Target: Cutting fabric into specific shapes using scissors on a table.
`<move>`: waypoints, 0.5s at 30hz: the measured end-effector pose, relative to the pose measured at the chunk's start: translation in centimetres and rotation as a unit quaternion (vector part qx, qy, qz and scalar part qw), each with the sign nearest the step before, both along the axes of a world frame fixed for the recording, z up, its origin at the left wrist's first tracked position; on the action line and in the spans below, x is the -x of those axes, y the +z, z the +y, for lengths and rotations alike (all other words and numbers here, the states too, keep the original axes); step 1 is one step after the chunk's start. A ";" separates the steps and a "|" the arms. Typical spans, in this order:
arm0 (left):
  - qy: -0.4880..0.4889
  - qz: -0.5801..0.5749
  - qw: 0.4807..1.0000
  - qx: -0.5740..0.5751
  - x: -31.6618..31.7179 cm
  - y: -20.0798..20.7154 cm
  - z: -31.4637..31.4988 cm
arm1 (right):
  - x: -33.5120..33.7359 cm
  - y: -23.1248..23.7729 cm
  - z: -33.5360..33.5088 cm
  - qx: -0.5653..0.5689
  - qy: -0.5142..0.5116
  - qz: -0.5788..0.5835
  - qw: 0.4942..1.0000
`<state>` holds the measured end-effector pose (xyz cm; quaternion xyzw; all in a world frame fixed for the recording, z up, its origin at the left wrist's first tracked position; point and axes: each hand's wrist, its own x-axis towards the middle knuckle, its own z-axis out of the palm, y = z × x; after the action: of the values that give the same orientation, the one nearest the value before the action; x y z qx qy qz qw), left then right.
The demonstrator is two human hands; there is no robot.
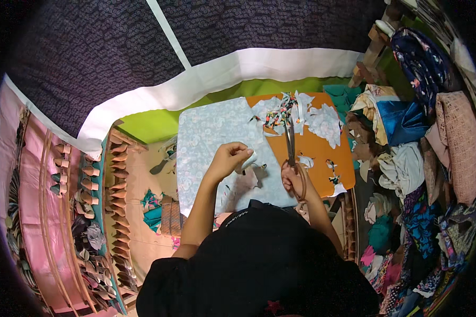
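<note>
At the left, brown pointed shoe-shaped pieces line a rack. Next, a large sheet of pale floral cloth covers the left part of the orange table. Over it, the left hand has thumb and fingers pinched together on a small whitish cloth piece, which hangs from the fingertips toward the right. The right hand is curled around the handles of the scissors, their blades pointing away, seemingly near closed and well apart from that piece. Judging by the ragged dark-floral scraps and white offcuts beyond and right of the blades, a good deal of cutting looks done; the broad sheet seems largely uncut, though how much is left I cannot tell. Heaped garments and fabrics fill the far right.
</note>
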<state>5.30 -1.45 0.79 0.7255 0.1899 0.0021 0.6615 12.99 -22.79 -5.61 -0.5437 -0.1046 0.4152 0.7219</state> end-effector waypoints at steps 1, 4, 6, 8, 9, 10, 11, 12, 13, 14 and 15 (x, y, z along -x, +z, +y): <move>-0.008 -0.023 1.000 -0.004 -0.1 0.0 0.1 | -0.4 0.7 0.1 -0.001 0.002 -0.003 1.000; -0.031 -0.060 0.998 0.002 -0.5 1.3 -0.2 | -1.9 3.8 0.5 0.065 -0.007 -0.211 0.975; -0.100 -0.058 0.991 -0.071 -1.0 2.0 -0.2 | -2.4 5.4 1.4 0.005 -0.017 -0.207 0.978; -0.102 -0.074 0.990 -0.057 -1.5 3.0 -0.9 | -3.5 5.7 2.3 -0.004 0.009 -0.204 0.979; -0.099 -0.078 0.990 -0.063 -1.7 3.4 -1.1 | -3.7 6.3 3.1 -0.026 0.033 -0.208 0.977; -0.096 -0.081 0.990 -0.069 -1.8 3.8 -1.4 | -3.7 6.8 3.7 -0.047 0.056 -0.212 0.975; -0.091 -0.081 0.990 -0.077 -2.0 4.2 -1.6 | -3.9 6.8 4.0 -0.031 0.064 -0.239 0.968; -0.087 -0.083 0.990 -0.078 -2.1 4.1 -1.9 | -4.0 6.8 4.6 -0.033 0.068 -0.241 0.968; -0.044 -0.128 0.988 -0.070 -2.2 3.8 -2.1 | -4.0 6.8 5.1 -0.011 0.054 -0.251 0.966; -0.002 -0.173 0.983 -0.061 -2.4 3.4 -2.3 | -3.9 6.8 5.6 0.011 0.039 -0.261 0.964; 0.051 -0.205 0.971 -0.116 -2.3 2.7 -2.3 | -3.7 6.9 6.1 0.039 0.016 -0.312 0.949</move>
<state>7.60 -3.73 3.49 0.7707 0.0856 0.2066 0.5966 16.72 -16.73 1.30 -0.6722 -0.3166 0.2400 0.6248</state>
